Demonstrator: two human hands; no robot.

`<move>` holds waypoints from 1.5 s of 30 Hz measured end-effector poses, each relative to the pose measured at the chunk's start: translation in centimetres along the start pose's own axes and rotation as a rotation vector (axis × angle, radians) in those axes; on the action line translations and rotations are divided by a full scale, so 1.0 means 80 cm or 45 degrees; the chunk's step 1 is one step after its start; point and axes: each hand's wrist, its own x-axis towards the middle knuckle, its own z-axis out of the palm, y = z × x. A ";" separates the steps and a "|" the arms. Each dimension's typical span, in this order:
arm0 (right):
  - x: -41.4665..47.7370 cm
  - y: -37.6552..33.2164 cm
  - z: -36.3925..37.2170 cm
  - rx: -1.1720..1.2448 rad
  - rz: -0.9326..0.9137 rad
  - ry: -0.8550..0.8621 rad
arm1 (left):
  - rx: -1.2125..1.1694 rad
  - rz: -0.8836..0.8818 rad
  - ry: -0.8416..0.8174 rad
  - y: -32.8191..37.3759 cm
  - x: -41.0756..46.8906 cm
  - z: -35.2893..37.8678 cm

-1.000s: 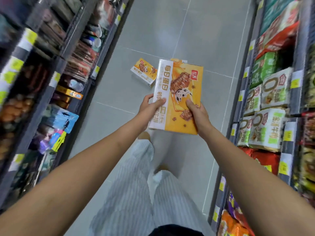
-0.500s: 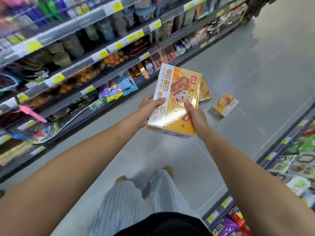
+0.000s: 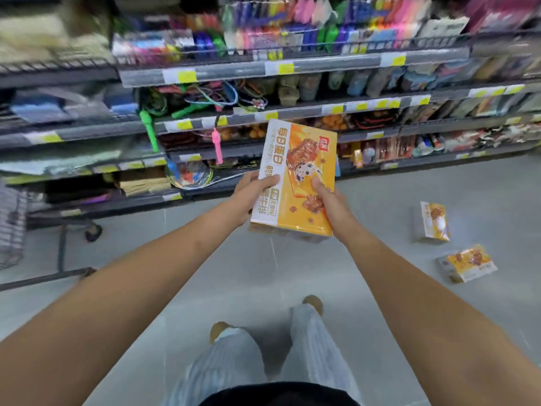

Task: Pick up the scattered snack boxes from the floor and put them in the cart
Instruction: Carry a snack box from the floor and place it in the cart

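Box in both hands, cart off to the left

Box (image 3: 295, 177), orange and white, is held up in front of the body, off the floor, its printed face toward the camera. The left hand (image 3: 253, 194) grips its left edge, thumb on the face; the right hand (image 3: 328, 206) clasps the lower right corner, thumb pressed on the print. Both hands are closed on it, and neither carries anything else.

Second box (image 3: 432, 221) sits on the floor (image 3: 380, 288) to the right of the right hand, apparently on edge; a third box (image 3: 467, 263) lies flat just beyond and below it. The cart (image 3: 11, 227) shows only as wire basket and wheel, well to the left of the left hand. Shelves (image 3: 292, 68) run behind the hands, blurred.

The step in hand looks like the carry: one box lifted, not yet dropped off. The next move probably calls for swinging it left over the basket rim and letting go, then coming back for the two on the floor.
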 end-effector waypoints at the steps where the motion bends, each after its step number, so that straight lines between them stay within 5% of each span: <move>1: -0.005 0.001 0.027 0.001 -0.002 -0.021 | -0.034 0.011 0.016 -0.001 -0.009 -0.027; 15: -0.047 -0.001 0.380 -0.273 -0.073 -0.476 | -0.458 0.158 0.382 -0.027 -0.115 -0.370; 45: -0.124 0.039 1.059 -0.446 0.017 -0.707 | -0.511 0.142 0.758 0.005 -0.229 -1.012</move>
